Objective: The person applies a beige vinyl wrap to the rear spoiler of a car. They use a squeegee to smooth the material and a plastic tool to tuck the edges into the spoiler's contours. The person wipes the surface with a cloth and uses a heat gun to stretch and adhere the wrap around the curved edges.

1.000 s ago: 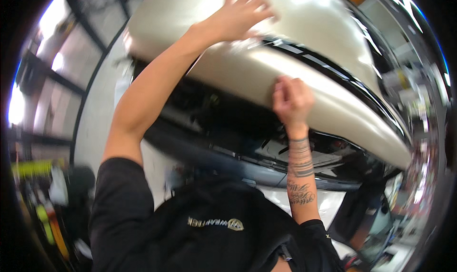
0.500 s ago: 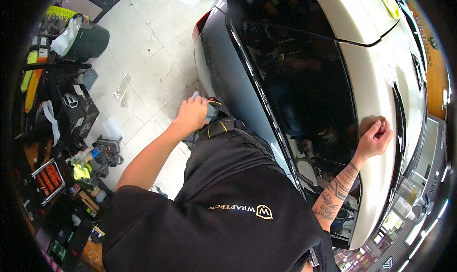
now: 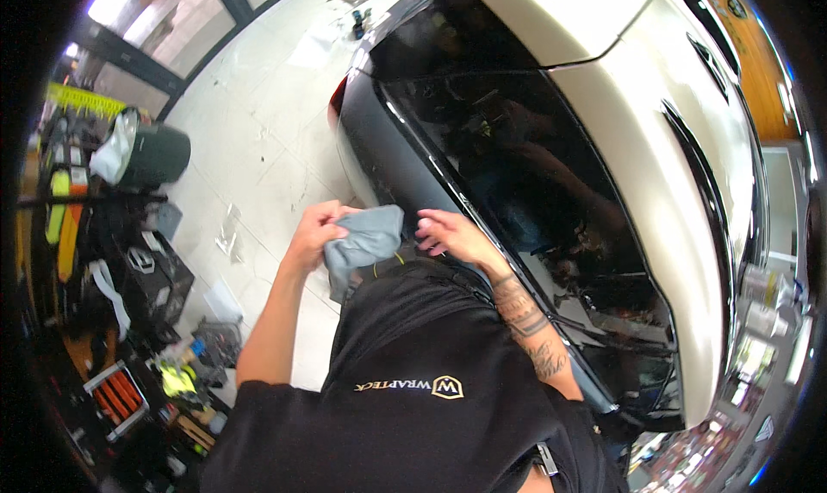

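My left hand grips a crumpled grey cloth in front of my body, at waist height. My right hand is just right of the cloth, fingers apart and partly bent, holding nothing that I can see. Below both hands are dark clothing and a yellow-edged item at my waist. Close on my right stands a car with a champagne body, dark glass and a darker grey lower panel.
Along the left are a dark green bin, black cases, an orange-slotted organiser and various tools. The tiled floor runs between them and the car toward glass doors. A small bottle stands on the floor.
Both hands have left the car's body and come down to my waist. The grey cloth is now raised in my left hand, and my right hand has opened beside it.
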Available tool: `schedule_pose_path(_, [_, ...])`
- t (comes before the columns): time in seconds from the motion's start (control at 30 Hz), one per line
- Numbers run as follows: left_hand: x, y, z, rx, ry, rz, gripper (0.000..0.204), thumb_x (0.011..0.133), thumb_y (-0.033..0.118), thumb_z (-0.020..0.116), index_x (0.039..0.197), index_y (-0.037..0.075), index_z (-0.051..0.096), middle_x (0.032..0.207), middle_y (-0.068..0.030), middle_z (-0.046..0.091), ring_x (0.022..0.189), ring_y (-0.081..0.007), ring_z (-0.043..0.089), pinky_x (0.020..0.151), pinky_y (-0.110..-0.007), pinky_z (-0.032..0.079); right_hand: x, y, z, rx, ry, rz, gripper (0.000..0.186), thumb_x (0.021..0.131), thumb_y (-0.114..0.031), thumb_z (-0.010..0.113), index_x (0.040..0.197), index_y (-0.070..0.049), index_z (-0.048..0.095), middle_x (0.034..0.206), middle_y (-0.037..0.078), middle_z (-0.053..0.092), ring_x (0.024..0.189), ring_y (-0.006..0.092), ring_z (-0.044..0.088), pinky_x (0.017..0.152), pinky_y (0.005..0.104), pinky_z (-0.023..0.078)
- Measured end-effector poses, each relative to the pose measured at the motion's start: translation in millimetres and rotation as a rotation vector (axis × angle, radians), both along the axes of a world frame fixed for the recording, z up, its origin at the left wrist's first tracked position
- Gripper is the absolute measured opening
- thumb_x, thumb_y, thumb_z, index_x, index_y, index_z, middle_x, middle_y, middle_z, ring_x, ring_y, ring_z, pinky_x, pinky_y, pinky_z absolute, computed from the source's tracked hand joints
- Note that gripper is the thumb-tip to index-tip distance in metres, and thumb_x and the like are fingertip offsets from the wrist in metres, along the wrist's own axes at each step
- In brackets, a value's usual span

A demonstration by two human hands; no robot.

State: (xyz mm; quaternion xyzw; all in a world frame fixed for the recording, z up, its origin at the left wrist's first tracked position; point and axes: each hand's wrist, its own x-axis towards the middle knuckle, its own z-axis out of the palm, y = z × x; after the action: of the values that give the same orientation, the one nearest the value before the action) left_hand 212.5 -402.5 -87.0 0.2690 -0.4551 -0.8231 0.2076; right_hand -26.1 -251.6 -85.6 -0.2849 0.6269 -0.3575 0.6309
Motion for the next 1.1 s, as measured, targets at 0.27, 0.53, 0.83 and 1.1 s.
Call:
schedule_pose_path(0.27, [-27, 20, -6, 0.49, 0.601, 0.048, 0.013, 0.08, 0.011, 0.06, 0.081, 0.009, 0.047, 0.1, -0.0186, 0.06, 0.099, -0.0305, 0.06, 0.084, -0.045, 0.051, 11, -22, 47, -0.284, -0.567, -0.27, 0.03, 0.096, -0.024, 0.06, 0.117, -0.003, 0.056, 0.093, 0.001, 0.063, 0.069, 0.0077, 0.06, 0.063, 0.0219, 0.051])
schedule_pose_path(0.53, [-127, -9, 101, -1.02, 0.22, -0.269, 0.059, 0.085, 0.034, 0.065, 0.13, -0.001, 0.05, 0.126, -0.0174, 0.055, 0.12, -0.0326, 0.052, 0.1, -0.039, 0.04, -53, 17, 154, -0.601, 0.827, -0.026, 0.023, 0.077, -0.013, 0.074, 0.094, 0.001, 0.065, 0.086, 0.017, 0.063, 0.078, 0.0355, 0.062, 0.068, 0.0384, 0.049])
schedule_pose_path(0.83, [-252, 31, 157, -1.251, 0.492, -0.106, 0.013, 0.084, 0.009, 0.067, 0.094, 0.004, 0.064, 0.089, -0.0123, 0.062, 0.086, -0.0299, 0.06, 0.079, -0.037, 0.047, -77, 46, 185, -0.597, 0.883, -0.787, 0.013, 0.081, -0.011, 0.073, 0.085, -0.001, 0.065, 0.075, 0.004, 0.062, 0.07, 0.0096, 0.056, 0.064, 0.0246, 0.045])
schedule_pose_path(1.1, [-241, 93, 144, -1.239, 0.344, -0.222, 0.047, 0.079, 0.024, 0.072, 0.12, 0.009, 0.054, 0.11, -0.0126, 0.053, 0.104, -0.0311, 0.053, 0.085, -0.039, 0.042, -49, 73, 148, -0.718, 0.711, -1.378, 0.022, 0.096, -0.014, 0.06, 0.079, -0.006, 0.049, 0.075, -0.004, 0.046, 0.07, 0.0051, 0.041, 0.062, 0.0216, 0.034])
